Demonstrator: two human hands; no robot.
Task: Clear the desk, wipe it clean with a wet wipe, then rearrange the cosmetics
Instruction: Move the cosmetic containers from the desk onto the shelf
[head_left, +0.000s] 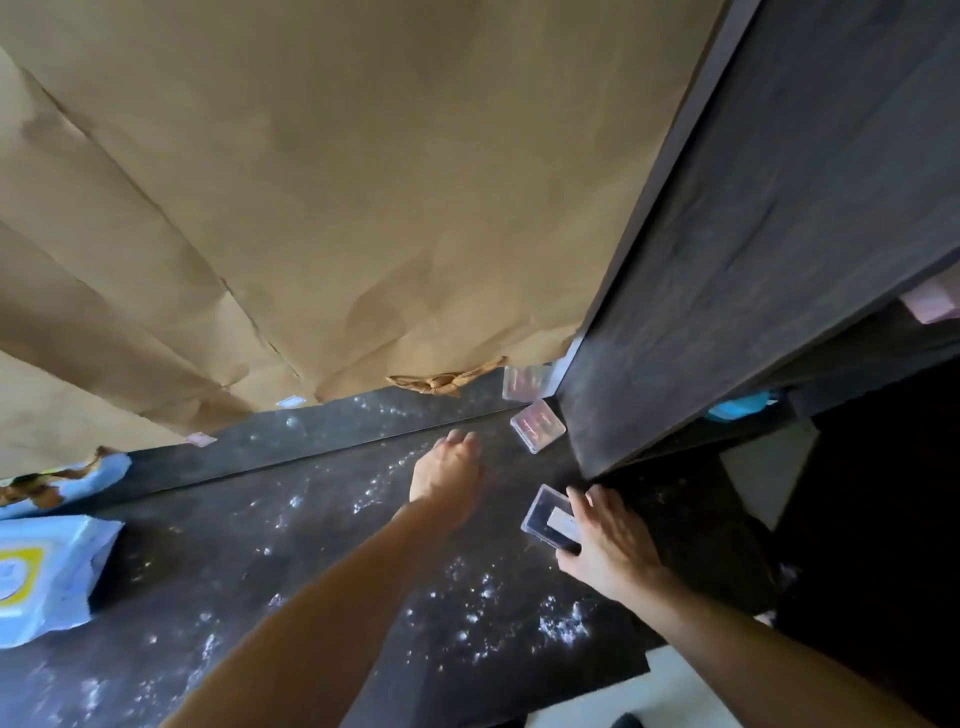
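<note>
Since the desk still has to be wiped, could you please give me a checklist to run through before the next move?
1. Right hand has the dark compact secured: cannot tell, the fingers lie on it, which rests at the desk level.
2. Left hand free to pick something up: ok, it lies open and flat on the desk.
3. Desk cleared of cosmetics: not ok, a clear case lies by the dark cabinet.
4. Wet wipes pack within sight: ok, at the left edge.
5. Desk clean: not ok, white powdery specks are scattered across it.

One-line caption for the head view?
Right hand grips a clear rectangular case; left hand reaches across the powder-speckled dark desk.
</note>
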